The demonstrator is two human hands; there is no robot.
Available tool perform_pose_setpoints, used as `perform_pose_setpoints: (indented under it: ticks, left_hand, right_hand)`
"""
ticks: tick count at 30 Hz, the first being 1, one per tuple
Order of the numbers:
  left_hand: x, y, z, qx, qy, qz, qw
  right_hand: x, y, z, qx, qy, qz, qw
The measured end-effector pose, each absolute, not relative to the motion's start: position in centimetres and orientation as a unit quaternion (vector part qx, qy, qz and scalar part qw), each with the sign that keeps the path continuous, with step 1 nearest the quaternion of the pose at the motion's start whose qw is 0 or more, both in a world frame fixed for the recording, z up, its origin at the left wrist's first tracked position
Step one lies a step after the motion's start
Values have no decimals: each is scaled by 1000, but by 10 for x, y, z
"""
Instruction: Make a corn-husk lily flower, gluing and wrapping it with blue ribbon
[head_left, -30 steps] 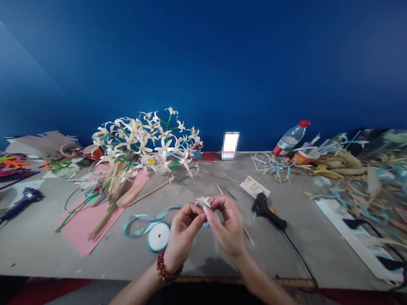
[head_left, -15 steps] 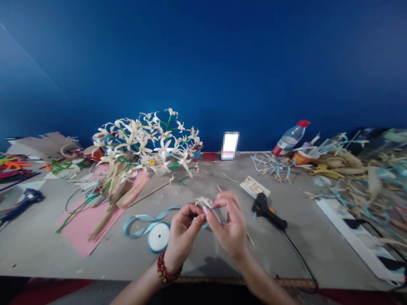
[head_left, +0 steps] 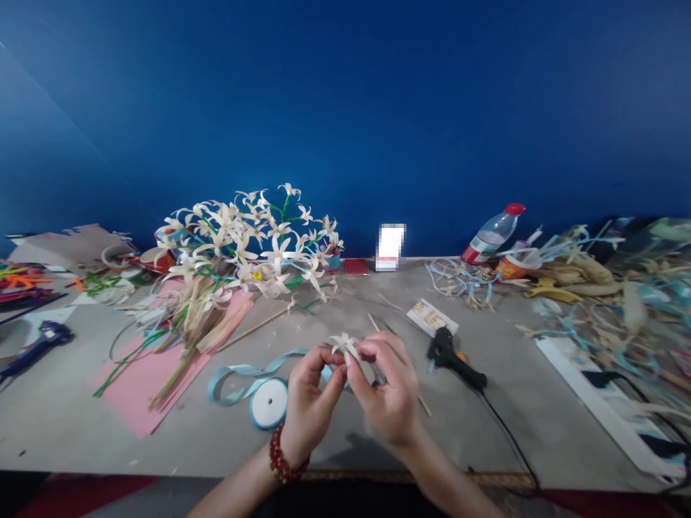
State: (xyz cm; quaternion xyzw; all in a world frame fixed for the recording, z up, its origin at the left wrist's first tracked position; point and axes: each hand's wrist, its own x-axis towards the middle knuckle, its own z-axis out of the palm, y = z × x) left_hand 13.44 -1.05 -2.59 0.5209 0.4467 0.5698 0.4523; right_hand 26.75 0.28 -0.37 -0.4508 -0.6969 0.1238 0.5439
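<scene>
Between my fingertips is a small white handmade flower (head_left: pixel 344 342) with narrow, pointed petals. My left hand (head_left: pixel 313 392), with a red bead bracelet (head_left: pixel 286 455) at the wrist, pinches it from below and the left. From the right, my right hand (head_left: pixel 389 385) pinches the flower with thumb and forefinger. Its underside is hidden by my fingers. Beside my left hand lies a spool of blue ribbon (head_left: pixel 269 403), a loose loop of ribbon (head_left: pixel 232 387) trailing behind it. Partly covered by my right hand are scissors (head_left: pixel 376 375) and a thin stick (head_left: pixel 425 405).
A black glue gun (head_left: pixel 456 360) lies to the right, its cord running to the front edge. White flowers (head_left: pixel 281 250) stand at the back left above pink paper (head_left: pixel 129 392). A power strip (head_left: pixel 588 403), a tilted bottle (head_left: pixel 494 234) and dried husks (head_left: pixel 588 273) occupy the right.
The flower has tipped slightly, showing more of its petals. My right-hand fingers have curled in a little closer around it. The other things lie as before.
</scene>
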Motion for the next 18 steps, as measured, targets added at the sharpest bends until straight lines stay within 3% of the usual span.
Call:
perform_pose_setpoints:
  ticks: [5, 11, 18]
  left_hand:
    - [133, -11, -27, 555, 450, 559, 420]
    - [135, -10, -22, 471, 412, 576, 525]
    - [136, -8, -21, 386, 373, 575, 618]
  right_hand:
    - [268, 3, -5, -440, -696, 127, 553]
    - [270, 1, -5, -430, -681, 157, 572]
    - [274, 6, -9, -409, -614, 379, 558]
